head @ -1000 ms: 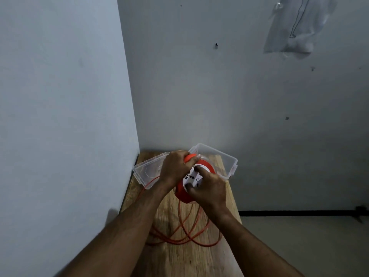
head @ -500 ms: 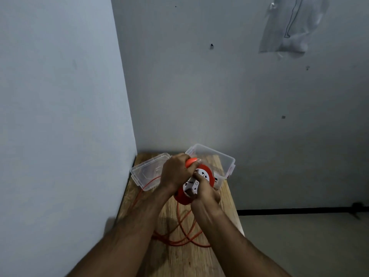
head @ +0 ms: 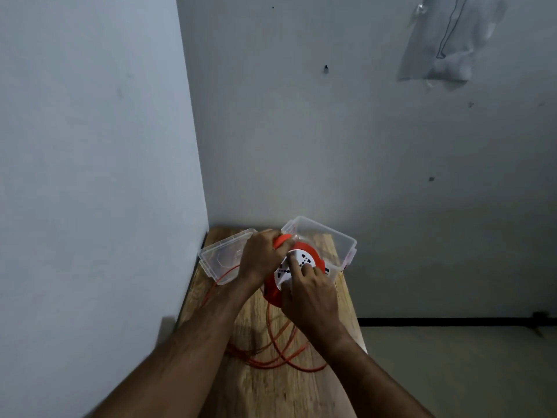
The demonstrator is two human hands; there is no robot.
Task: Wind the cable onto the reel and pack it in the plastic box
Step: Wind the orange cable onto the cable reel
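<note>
While both forearms reach forward over the wooden counter (head: 259, 384), the left hand (head: 261, 257) is wrapped around the orange handle at the top of the reel (head: 304, 251), its fingers curled closed on that grip. The reel is orange with a round white face bearing dark socket slots, and it is held above the counter, tilted so the white face looks up toward the camera. The right hand (head: 310, 292) rests against the lower part of that white face, with its fingers (head: 294, 265) bent and pressed onto the disc; whether they pinch a small knob there cannot be told, since the hand covers the spot. The orange cable (head: 280, 354) hangs down from beneath the reel and lies in several loose loops on the counter near the person, partly hidden by the right forearm, and one strand runs off to the left under the left wrist. Behind the reel sits the clear plastic box (head: 340, 244), open, at the far right of the counter close to the wall. Its clear lid (head: 221, 260) lies just beside it on the left, near the corner where the two grey walls meet. The reel is not inside the box; it is in front of it, between the two hands.
</note>
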